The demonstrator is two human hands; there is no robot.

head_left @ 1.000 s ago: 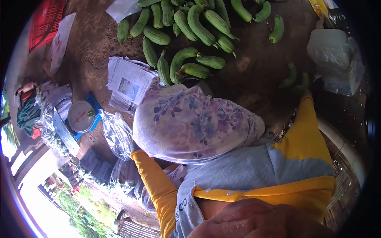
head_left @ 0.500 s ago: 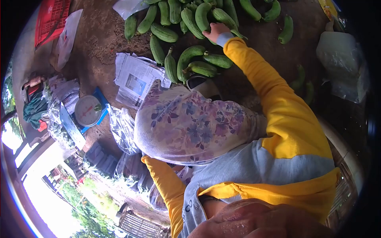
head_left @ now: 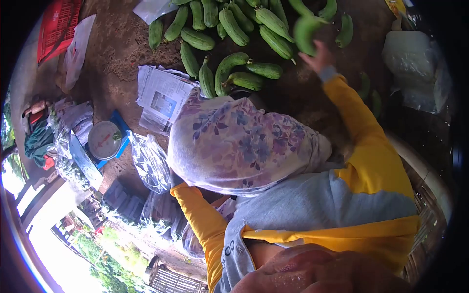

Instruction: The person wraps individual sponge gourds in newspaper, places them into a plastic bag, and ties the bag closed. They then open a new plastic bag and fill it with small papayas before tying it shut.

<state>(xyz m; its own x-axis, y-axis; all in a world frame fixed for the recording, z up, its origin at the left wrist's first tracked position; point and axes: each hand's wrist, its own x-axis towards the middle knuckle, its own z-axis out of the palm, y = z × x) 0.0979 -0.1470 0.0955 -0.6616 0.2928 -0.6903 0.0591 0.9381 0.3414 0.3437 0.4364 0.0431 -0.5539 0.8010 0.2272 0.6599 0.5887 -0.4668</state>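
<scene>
My right hand (head_left: 320, 57) is out past my knees on the far right side of the gourd pile, closed on a curved green gourd (head_left: 307, 36). Motion blurs both the hand and the gourd, which is lifted off the floor. Several more green gourds (head_left: 233, 28) lie heaped to its left. A smaller group, including a curved gourd (head_left: 225, 73), lies nearer my knees. My left arm in its yellow sleeve (head_left: 200, 210) hangs down beside my flower-patterned lap cloth (head_left: 249, 141); the left hand itself is hidden.
Folded newspaper (head_left: 163, 100) and a clear plastic bag (head_left: 149, 158) lie left of my lap. A dial scale (head_left: 105, 140) on a blue base stands further left. Beyond are a red crate (head_left: 57, 29) and white plastic (head_left: 79, 49). A wrapped pale bundle (head_left: 413, 61) sits at right.
My right hand has moved from the heap's near edge to the right, carrying a curved gourd with it. The view has shifted slightly; my left arm stays about the same.
</scene>
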